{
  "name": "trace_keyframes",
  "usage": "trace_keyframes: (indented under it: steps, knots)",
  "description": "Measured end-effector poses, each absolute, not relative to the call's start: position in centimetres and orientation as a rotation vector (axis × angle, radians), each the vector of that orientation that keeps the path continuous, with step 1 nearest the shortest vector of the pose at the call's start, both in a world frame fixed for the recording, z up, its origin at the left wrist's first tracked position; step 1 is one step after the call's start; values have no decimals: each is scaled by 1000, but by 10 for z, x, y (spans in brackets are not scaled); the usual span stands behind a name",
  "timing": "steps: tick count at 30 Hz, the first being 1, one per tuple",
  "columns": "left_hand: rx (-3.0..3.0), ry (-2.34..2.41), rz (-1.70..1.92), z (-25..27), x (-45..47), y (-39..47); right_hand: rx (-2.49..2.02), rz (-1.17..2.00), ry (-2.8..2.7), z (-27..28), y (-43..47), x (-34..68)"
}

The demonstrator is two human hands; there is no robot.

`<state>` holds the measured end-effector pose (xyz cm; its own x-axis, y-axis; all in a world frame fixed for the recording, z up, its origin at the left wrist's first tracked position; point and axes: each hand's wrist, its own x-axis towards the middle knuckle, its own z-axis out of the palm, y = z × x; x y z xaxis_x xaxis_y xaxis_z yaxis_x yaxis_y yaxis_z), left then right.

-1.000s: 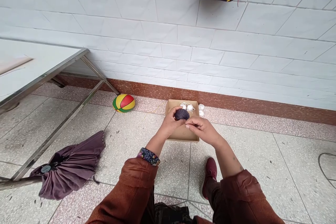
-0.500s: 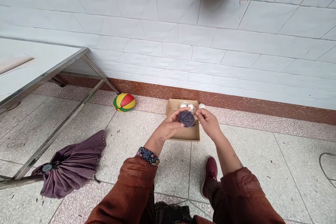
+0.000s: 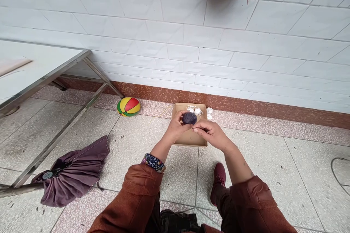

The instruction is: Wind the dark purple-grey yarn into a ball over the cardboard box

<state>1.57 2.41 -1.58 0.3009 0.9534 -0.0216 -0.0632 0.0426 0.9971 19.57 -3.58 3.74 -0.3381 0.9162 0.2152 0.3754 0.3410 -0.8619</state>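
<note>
Fingers [image 3: 179,115] curled, a person's left hand [image 3: 174,130] grips a dark yarn ball [image 3: 189,118] over an open box [image 3: 190,139] on the floor [image 3: 180,174], near the foot of a tiled wall [image 3: 123,32]. At left, the brown left sleeve [image 3: 133,189] slants up from the bottom of the view, its edge lying just below a patterned band [image 3: 154,162]; past the band, the bare wrist angles up and to the right. The left hand is cupped on its side, its hollow facing right, with the fingers bent around the ball's far left side and the thumb stretched along the near side. Between them sits the yarn ball, close to the fingertips, its right side uncovered. White balls [image 3: 197,111] with loose strands rest in the far part of the box, beyond the yarn. At the ball's near right edge, the right hand [image 3: 210,133] points in from the opposite side, knuckles upward, thumb and forefinger pinched together close to the left thumb's tip; whether a strand runs between them is too small to tell. A red shoe [image 3: 218,178] shows on the floor below. Farther right, the bare right forearm [image 3: 237,164] slopes down to the right sleeve [image 3: 257,196], its cuff bunched below the elbow.
</note>
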Motion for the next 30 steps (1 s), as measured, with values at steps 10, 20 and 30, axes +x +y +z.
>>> trace_keyframes:
  steps: [10, 20, 30]
  knots:
    - [1437, 596, 632, 2, 14, 7, -1279, 699, -1618, 23, -22, 204]
    - [916, 560, 922, 1, 8, 19, -1585, 723, -1725, -10, -16, 206]
    - [1018, 1002, 1084, -12, 8, 30, -1228, 1025, -1999, 11, -30, 190]
